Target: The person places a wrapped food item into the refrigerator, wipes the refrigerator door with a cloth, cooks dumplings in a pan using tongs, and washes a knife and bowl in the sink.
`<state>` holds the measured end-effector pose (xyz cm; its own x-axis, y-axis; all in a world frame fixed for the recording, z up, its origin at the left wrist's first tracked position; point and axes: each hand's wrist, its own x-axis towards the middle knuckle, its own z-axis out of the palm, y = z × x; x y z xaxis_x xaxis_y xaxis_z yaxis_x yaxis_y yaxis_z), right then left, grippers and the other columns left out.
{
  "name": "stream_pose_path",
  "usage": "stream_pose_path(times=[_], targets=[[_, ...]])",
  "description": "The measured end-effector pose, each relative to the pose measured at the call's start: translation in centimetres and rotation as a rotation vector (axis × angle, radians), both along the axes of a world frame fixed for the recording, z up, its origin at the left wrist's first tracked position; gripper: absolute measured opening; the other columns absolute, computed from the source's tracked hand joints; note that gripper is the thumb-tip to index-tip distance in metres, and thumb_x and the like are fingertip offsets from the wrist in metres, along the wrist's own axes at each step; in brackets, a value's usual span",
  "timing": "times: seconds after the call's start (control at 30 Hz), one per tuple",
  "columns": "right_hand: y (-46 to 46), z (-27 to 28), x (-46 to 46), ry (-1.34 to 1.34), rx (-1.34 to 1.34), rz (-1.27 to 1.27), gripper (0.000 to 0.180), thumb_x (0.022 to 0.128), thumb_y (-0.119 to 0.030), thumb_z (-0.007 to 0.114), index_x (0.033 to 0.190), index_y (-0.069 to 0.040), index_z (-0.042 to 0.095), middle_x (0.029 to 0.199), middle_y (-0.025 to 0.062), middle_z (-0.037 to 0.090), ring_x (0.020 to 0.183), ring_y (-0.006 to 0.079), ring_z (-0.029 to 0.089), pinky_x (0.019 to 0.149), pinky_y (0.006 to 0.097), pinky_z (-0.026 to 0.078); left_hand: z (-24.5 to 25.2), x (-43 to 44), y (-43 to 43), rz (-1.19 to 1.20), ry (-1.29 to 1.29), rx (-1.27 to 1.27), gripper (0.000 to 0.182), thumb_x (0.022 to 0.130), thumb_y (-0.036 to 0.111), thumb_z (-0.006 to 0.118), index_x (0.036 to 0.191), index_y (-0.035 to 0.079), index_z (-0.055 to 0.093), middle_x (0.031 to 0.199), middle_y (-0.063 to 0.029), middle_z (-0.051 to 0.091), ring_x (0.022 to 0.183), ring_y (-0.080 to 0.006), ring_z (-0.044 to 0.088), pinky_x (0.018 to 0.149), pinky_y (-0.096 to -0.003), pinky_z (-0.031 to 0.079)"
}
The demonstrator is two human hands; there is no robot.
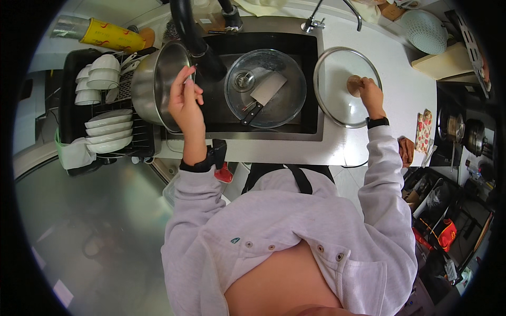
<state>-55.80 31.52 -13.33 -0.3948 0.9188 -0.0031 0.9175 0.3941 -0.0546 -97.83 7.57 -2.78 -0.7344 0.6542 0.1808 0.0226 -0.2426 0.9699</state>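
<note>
My right hand grips the round wooden knob of a glass lid with a metal rim. That lid lies over the white counter, its left edge at the sink's right rim. My left hand is raised at the left side of the black sink, fingers loosely curled and apart, with nothing seen in it. Beside it a large stainless steel basin stands tilted on its side; whether the hand touches it, I cannot tell. In the sink, a cleaver with a black handle rests within a clear glass bowl.
A black faucet arches over the sink's left part. To the left, a dish rack holds white bowls and stacked plates. A small metal tap rises behind the sink. A pale colander sits at the back right.
</note>
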Motion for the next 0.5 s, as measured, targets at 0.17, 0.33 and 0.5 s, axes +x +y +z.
stream_pose_path(times=[0.17, 0.33, 0.5], targets=[[0.7, 4.4, -8.6, 0.13, 0.029, 0.083, 0.029, 0.08, -0.02, 0.06, 0.107, -0.008, 0.06, 0.101, 0.0149, 0.063, 0.088, 0.0341, 0.062, 0.075, 0.0416, 0.05, -2.4, -0.3, 1.7, 0.092, -0.292, -0.264, 0.023, 0.091, 0.007, 0.053, 0.113, 0.0, 0.059, 0.084, -0.0017, 0.058, 0.062, -0.0049, 0.051, 0.047, -0.0166, 0.037], [0.0, 5.3, -26.4, 0.661, -0.309, 0.581, 0.042, 0.082, -0.023, 0.06, 0.12, -0.006, 0.053, 0.109, 0.017, 0.061, 0.091, 0.0341, 0.061, 0.079, 0.0404, 0.049, -2.7, -0.7, 1.0, 0.079, -0.201, -0.188, 0.024, 0.091, 0.009, 0.054, 0.112, -0.001, 0.058, 0.093, -0.0045, 0.06, 0.069, -0.0075, 0.053, 0.051, -0.019, 0.04], [0.7, 2.9, -38.2, 0.566, -0.295, 0.656, 0.061, 0.083, -0.023, 0.059, 0.137, -0.009, 0.034, 0.124, 0.0183, 0.053, 0.103, 0.0367, 0.056, 0.088, 0.042, 0.045, -1.4, -1.4, 0.9, 0.088, -0.087, -0.253, 0.026, 0.091, 0.005, 0.052, 0.115, 0.0, 0.058, 0.107, -0.0091, 0.062, 0.088, -0.0098, 0.056, 0.067, -0.0213, 0.046]])
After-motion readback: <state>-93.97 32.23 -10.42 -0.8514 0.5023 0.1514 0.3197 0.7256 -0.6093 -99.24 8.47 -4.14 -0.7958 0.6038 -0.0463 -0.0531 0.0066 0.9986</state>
